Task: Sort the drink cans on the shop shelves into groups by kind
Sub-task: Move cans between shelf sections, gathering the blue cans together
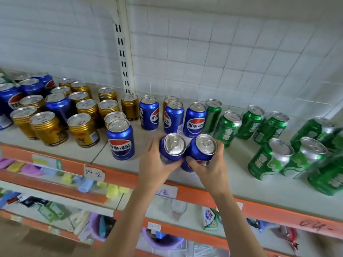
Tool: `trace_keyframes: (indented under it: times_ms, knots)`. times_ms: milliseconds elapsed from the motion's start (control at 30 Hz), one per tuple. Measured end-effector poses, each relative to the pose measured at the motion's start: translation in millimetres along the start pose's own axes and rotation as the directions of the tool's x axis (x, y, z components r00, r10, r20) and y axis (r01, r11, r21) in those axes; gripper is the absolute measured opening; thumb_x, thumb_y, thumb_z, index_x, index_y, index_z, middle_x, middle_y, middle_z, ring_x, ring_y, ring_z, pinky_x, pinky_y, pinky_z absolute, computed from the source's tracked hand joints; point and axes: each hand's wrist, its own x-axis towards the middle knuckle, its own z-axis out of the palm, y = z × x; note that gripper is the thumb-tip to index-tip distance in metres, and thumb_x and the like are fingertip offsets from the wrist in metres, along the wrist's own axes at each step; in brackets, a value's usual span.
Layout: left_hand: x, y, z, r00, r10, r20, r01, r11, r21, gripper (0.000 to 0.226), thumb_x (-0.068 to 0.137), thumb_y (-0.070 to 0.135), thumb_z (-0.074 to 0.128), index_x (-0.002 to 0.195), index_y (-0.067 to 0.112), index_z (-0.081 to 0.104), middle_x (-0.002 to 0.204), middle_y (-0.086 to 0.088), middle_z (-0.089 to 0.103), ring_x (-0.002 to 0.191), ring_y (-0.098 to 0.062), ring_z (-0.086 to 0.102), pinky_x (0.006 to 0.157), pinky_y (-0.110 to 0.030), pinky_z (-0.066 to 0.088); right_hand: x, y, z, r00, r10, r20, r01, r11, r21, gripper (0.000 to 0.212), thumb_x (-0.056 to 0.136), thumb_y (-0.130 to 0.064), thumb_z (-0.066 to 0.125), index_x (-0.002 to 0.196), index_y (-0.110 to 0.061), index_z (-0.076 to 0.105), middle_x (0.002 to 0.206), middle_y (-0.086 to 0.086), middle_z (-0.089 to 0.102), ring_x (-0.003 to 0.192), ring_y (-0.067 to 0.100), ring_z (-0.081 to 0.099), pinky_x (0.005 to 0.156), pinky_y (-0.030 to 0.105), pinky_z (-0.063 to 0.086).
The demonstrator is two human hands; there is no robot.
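My left hand (155, 163) grips a blue cola can (173, 147) and my right hand (207, 166) grips a second blue cola can (203, 147). Both cans tilt towards me, side by side, above the front of the pale top shelf (241, 182). Several more blue cola cans (120, 139) stand in the middle of the shelf, with others among the gold cans (83, 129) at the left. Green soda cans (227, 127) fill the right side.
An orange shelf edge (118, 176) carries handwritten labels. The white slotted upright (123, 52) rises behind the cans against a tiled wall. Lower shelves hold coloured small goods, a glass (179, 207) and purple tubs (161, 240).
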Motion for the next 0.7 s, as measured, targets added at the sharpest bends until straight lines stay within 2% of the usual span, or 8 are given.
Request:
trace_keyframes:
  times_ms: [67,200,267,333,433,533,600,700]
  knots:
    - [-16.1,13.9,1.5,1.000,-0.001,-0.012,0.001,1.000,0.009,0.071,0.056,0.032,0.087,0.117,0.015,0.055,0.113,0.004,0.063,0.105,-0.010,0.058,0.087,-0.021,0.047,-15.1,-2.7,-19.7,1.000,-0.017,-0.006,0.017,1.000,-0.014,0.069,0.065,-0.014,0.082,0.116,-0.023,0.037,0.102,-0.021,0.055,0.088,-0.005,0.057,0.075,0.005,0.044]
    - [-47.1,48.2,2.5,0.995,-0.032,-0.097,0.031,0.999,-0.012,0.067,0.054,0.027,0.088,0.111,0.016,0.055,0.106,0.004,0.059,0.097,-0.013,0.056,0.079,-0.013,0.043,-47.3,-11.9,-85.9,0.999,-0.040,-0.010,0.039,0.997,-0.069,0.070,0.064,-0.017,0.083,0.114,-0.025,0.035,0.101,-0.020,0.055,0.090,-0.013,0.055,0.072,0.001,0.041]
    - [-60.9,67.4,6.8,0.994,-0.045,-0.096,0.042,0.999,-0.033,0.066,0.055,0.023,0.088,0.109,0.024,0.051,0.109,0.003,0.057,0.098,-0.012,0.054,0.076,-0.008,0.040,-65.8,-15.6,-126.3,0.998,-0.057,0.006,0.057,0.984,-0.170,0.069,0.063,-0.019,0.083,0.113,-0.026,0.036,0.098,-0.017,0.056,0.084,-0.007,0.056,0.070,0.000,0.039]
    - [-74.4,87.0,15.5,0.995,-0.059,-0.078,0.052,0.995,-0.089,0.066,0.056,0.019,0.088,0.107,0.029,0.047,0.109,0.004,0.056,0.096,-0.009,0.053,0.070,-0.003,0.038,-87.5,-15.7,-166.1,0.998,-0.058,0.003,0.057,0.957,-0.285,0.069,0.062,-0.025,0.084,0.113,-0.025,0.038,0.097,-0.011,0.057,0.081,0.004,0.056,0.067,0.006,0.039]
    - [-98.2,117.8,34.5,0.998,-0.054,-0.026,0.048,0.979,-0.197,0.065,0.052,0.024,0.091,0.103,0.031,0.050,0.111,0.000,0.060,0.090,-0.009,0.058,0.074,-0.009,0.040,-124.4,-9.1,-220.7,0.998,-0.036,-0.050,0.013,0.915,-0.403,0.065,0.061,-0.031,0.084,0.109,-0.025,0.040,0.093,-0.008,0.057,0.079,0.013,0.053,0.063,0.018,0.036]
    - [-127.8,147.4,64.4,0.996,-0.061,0.066,0.078,0.950,-0.301,0.060,0.043,0.045,0.086,0.094,0.039,0.054,0.105,0.003,0.064,0.091,-0.004,0.060,0.081,-0.022,0.046,-160.2,4.8,-271.9,0.992,0.025,-0.124,-0.078,0.894,-0.441,0.065,0.061,-0.039,0.083,0.108,-0.025,0.040,0.092,-0.009,0.056,0.082,0.019,0.055,0.062,0.020,0.036]
    - [-147.3,165.4,89.0,0.989,-0.054,0.138,0.097,0.939,-0.329,0.064,0.039,0.055,0.078,0.096,0.036,0.056,0.101,0.004,0.066,0.091,-0.007,0.063,0.083,-0.026,0.048,-183.5,13.1,-304.2,0.979,0.072,-0.192,-0.152,0.884,-0.442,0.065,0.061,-0.033,0.085,0.108,-0.024,0.041,0.094,-0.007,0.056,0.089,0.026,0.058,0.066,0.027,0.036]
    - [-176.9,196.9,128.0,0.970,-0.019,0.244,0.100,0.941,-0.324,0.072,0.037,0.059,0.073,0.100,0.030,0.057,0.096,0.008,0.067,0.087,-0.001,0.062,0.076,-0.017,0.045,-221.0,22.1,-350.4,0.956,0.112,-0.271,-0.227,0.868,-0.441,0.065,0.061,-0.027,0.085,0.110,-0.023,0.041,0.093,-0.007,0.055,0.093,0.030,0.059,0.068,0.027,0.035]
